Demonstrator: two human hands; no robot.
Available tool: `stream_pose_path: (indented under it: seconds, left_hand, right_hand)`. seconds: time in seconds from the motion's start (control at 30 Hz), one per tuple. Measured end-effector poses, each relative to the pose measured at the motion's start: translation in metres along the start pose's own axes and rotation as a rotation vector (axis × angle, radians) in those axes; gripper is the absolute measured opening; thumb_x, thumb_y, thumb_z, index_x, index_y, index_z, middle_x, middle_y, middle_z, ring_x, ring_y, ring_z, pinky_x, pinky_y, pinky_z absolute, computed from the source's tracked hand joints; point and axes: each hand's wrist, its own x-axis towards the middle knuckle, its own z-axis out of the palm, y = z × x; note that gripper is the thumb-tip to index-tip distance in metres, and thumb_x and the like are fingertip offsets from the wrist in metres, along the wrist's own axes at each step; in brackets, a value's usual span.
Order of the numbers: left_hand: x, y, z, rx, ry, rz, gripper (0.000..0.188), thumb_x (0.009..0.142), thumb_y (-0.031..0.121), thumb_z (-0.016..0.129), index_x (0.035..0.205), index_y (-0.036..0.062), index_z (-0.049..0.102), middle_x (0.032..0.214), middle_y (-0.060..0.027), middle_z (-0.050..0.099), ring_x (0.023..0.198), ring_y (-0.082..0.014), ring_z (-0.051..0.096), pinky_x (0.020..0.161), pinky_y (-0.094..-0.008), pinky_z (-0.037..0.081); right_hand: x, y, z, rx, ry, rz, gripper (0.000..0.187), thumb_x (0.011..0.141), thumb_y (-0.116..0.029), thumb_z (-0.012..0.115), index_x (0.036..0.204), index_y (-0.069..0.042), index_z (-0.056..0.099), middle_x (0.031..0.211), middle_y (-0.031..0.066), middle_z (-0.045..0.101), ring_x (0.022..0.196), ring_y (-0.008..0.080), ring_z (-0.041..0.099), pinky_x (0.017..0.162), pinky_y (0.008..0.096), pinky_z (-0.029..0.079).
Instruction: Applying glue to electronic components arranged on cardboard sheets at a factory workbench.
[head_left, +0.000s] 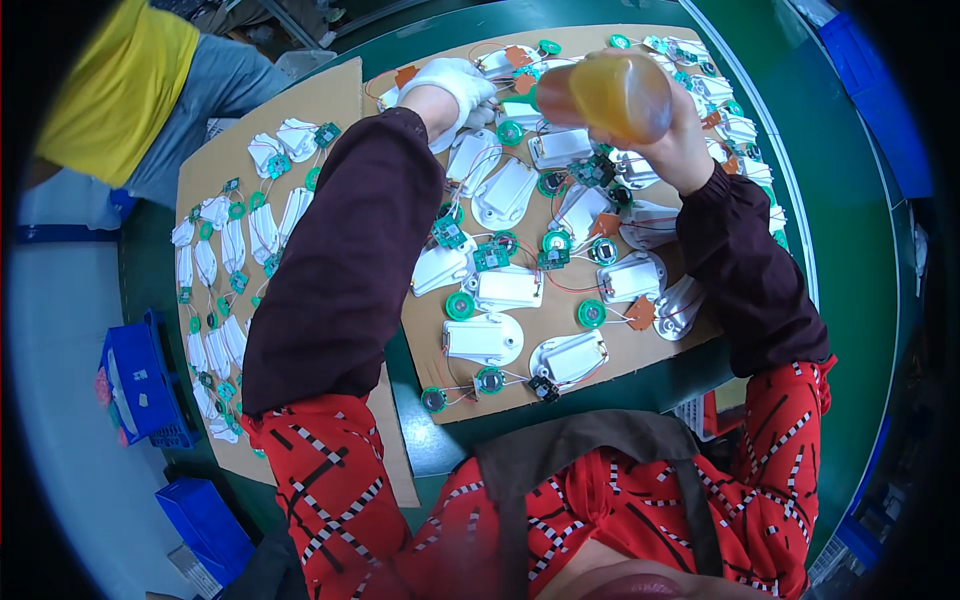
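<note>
My right hand (678,140), bare, grips a translucent bottle (622,97) of amber liquid, tilted over the far part of a cardboard sheet. Its narrower end points left; where the tip ends is hard to see. My left hand (455,88), in a white glove, rests at the sheet's far left, fingers curled down among the parts; what they hold is hidden. Around both hands lie white plastic housings (503,194) wired to green circuit boards (491,257) and round green-rimmed speakers (510,132). Some orange-brown pieces (640,313) are wired in too.
A second cardboard sheet (330,110) at the left carries more wired housings (233,245). Both sheets lie on a green table (850,330). Blue bins (140,385) stand at the left, and another blue bin (880,110) at the far right. A person in a yellow top (120,90) is at the far left.
</note>
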Motion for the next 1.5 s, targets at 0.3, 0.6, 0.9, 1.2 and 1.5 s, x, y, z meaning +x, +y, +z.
stream_pose_path:
  seconds: [0.3, 0.6, 0.9, 1.2, 1.5]
  left_hand:
    - [0.001, -0.001, -0.002, 0.042, -0.016, 0.01, 0.014, 0.081, 0.011, 0.055, 0.086, -0.0019, 0.054, 0.078, -0.012, 0.06, 0.065, -0.0198, 0.062, 0.055, -0.027, 0.052]
    - [0.004, -0.002, -0.003, 0.05, -0.032, 0.001, 0.013, 0.079, 0.011, 0.056, 0.083, -0.0013, 0.054, 0.075, -0.0112, 0.06, 0.064, -0.0195, 0.062, 0.054, -0.0268, 0.052]
    - [0.006, 0.003, 0.001, 0.105, -0.006, -0.031, 0.012, 0.081, 0.01, 0.055, 0.086, -0.0011, 0.056, 0.079, -0.012, 0.062, 0.062, -0.0183, 0.062, 0.053, -0.0275, 0.051]
    - [0.004, 0.001, 0.004, 0.167, 0.024, -0.083, 0.017, 0.081, 0.014, 0.056, 0.092, 0.0006, 0.055, 0.08, -0.0122, 0.062, 0.064, -0.0191, 0.062, 0.054, -0.0288, 0.051]
    - [0.005, -0.012, -0.01, -0.034, -0.008, -0.081, 0.023, 0.078, 0.026, 0.059, 0.087, 0.0045, 0.058, 0.071, -0.0101, 0.06, 0.057, -0.0199, 0.059, 0.049, -0.0333, 0.05]
  right_hand:
    - [0.004, -0.02, 0.004, -0.163, -0.15, -0.328, 0.057, 0.059, -0.012, 0.076, 0.109, -0.006, 0.05, 0.106, 0.0093, 0.057, 0.097, 0.0263, 0.055, 0.082, 0.0332, 0.045]
    - [-0.003, -0.028, -0.001, -0.2, -0.198, -0.291, 0.056, 0.06, -0.011, 0.075, 0.11, -0.006, 0.05, 0.105, 0.0101, 0.057, 0.097, 0.0268, 0.055, 0.083, 0.0334, 0.044]
    - [-0.006, -0.013, -0.016, 0.253, 0.153, 0.096, 0.045, 0.071, -0.02, 0.069, 0.107, -0.001, 0.05, 0.1, 0.0067, 0.057, 0.085, 0.0132, 0.056, 0.076, 0.0264, 0.044]
    - [-0.007, 0.015, -0.069, 1.224, 0.257, 0.33, 0.052, 0.082, -0.037, 0.056, 0.114, 0.0, 0.042, 0.101, 0.014, 0.055, 0.084, 0.0211, 0.057, 0.079, 0.0317, 0.051]
    - [-0.004, 0.006, -0.095, 1.437, 0.466, 0.277, 0.062, 0.079, -0.042, 0.059, 0.116, 0.003, 0.036, 0.101, 0.0164, 0.048, 0.089, 0.0248, 0.054, 0.081, 0.0356, 0.05]
